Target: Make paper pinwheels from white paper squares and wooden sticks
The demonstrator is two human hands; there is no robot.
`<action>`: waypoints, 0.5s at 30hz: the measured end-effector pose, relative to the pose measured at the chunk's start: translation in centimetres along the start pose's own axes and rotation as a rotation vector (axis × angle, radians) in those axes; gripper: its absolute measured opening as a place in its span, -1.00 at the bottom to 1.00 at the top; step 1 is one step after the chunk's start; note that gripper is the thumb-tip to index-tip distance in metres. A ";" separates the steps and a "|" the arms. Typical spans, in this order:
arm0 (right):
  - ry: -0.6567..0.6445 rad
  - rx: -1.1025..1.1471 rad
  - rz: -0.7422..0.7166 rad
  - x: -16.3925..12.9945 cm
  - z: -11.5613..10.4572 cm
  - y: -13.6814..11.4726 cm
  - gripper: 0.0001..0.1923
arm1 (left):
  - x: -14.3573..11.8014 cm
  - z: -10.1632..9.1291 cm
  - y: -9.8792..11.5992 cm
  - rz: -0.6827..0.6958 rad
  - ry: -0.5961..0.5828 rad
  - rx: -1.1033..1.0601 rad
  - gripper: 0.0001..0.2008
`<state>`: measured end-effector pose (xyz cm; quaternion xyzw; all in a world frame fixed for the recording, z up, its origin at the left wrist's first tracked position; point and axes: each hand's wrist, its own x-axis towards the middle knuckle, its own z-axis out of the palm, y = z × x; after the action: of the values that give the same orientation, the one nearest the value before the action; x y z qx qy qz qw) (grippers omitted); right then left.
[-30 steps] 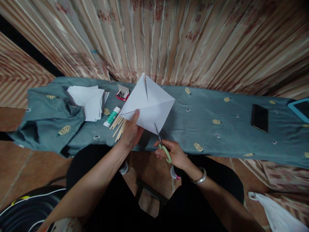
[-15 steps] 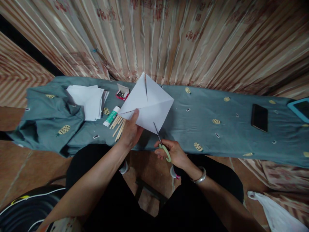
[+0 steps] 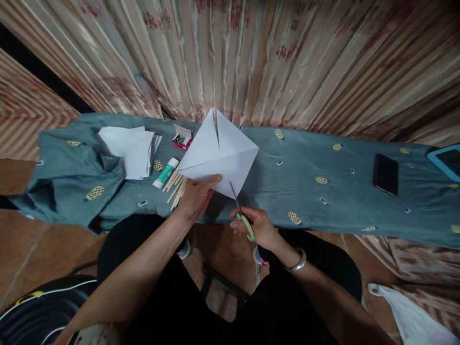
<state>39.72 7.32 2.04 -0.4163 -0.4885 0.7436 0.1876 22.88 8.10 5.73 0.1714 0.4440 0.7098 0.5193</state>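
Note:
A square white sheet of paper (image 3: pixel 230 148) is held up above the cloth, with one corner pointing toward me. Slits run inward from its far corner and its left corner. My left hand (image 3: pixel 197 195) grips the lower left edge, thumb on top and fingers underneath. My right hand (image 3: pixel 259 227) is closed around the green handles of a pair of scissors (image 3: pixel 245 226). Their dark blades lie at the near corner of the paper, one blade showing on top of the sheet.
On the grey-green cloth (image 3: pixel 309 201), left of the paper, are a glue stick (image 3: pixel 166 173), several wooden sticks (image 3: pixel 177 190), a small red box of metal pins (image 3: pixel 181 139) and a stack of white paper (image 3: pixel 134 151). A phone (image 3: pixel 385 174) and a blue-framed device (image 3: pixel 445 160) lie far right.
My left thumb has slid right along the paper, toward the scissors. The slit at the left corner looks more closed. My right hand and the scissors have hardly moved.

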 end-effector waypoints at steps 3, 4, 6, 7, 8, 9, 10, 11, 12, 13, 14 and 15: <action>-0.006 -0.041 -0.026 0.0 -0.2 0.1 -0.59 | -0.3 0.0 -0.2 -0.042 -0.017 0.036 -0.56; -0.008 -0.055 -0.035 0.0 -0.3 0.1 -0.59 | -0.5 0.0 -0.3 -0.053 -0.021 0.049 -0.62; -0.010 -0.075 -0.051 0.0 -0.5 0.1 -0.58 | -0.7 0.0 -0.4 -0.070 -0.032 0.073 -0.69; -0.009 -0.079 -0.058 0.0 -0.5 0.0 -0.58 | -0.8 0.0 -0.5 -0.072 -0.038 0.082 -0.70; -0.008 -0.082 -0.064 0.0 -0.6 0.0 -0.58 | -0.9 0.0 -0.6 -0.073 -0.045 0.089 -0.70; -0.008 -0.086 -0.071 0.0 -0.6 0.0 -0.58 | -1.0 0.0 -0.7 -0.078 -0.049 0.095 -0.69; -0.009 -0.092 -0.079 -0.1 -0.6 -0.1 -0.58 | -1.0 -0.1 -0.8 -0.087 -0.050 0.104 -0.70; -0.011 -0.099 -0.087 -0.1 -0.6 -0.1 -0.58 | -1.1 -0.1 -0.9 -0.094 -0.047 0.113 -0.71; -0.012 -0.108 -0.095 -0.1 -0.6 -0.1 -0.58 | -1.2 -0.1 -0.9 -0.099 -0.042 0.122 -0.72; -0.012 -0.114 -0.102 -0.1 -0.7 -0.1 -0.59 | -1.2 -0.1 -1.0 -0.106 -0.036 0.132 -0.74; -0.010 -0.118 -0.109 -0.1 -0.7 -0.1 -0.59 | -1.2 -0.1 -1.0 -0.114 -0.032 0.143 -0.76; -0.006 -0.117 -0.114 -0.1 -0.7 0.0 -0.60 | -1.3 -0.1 -1.1 -0.119 -0.029 0.152 -0.77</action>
<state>40.32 7.61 2.01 -0.3959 -0.5547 0.7029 0.2036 23.91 6.97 5.07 0.1938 0.4984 0.6394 0.5524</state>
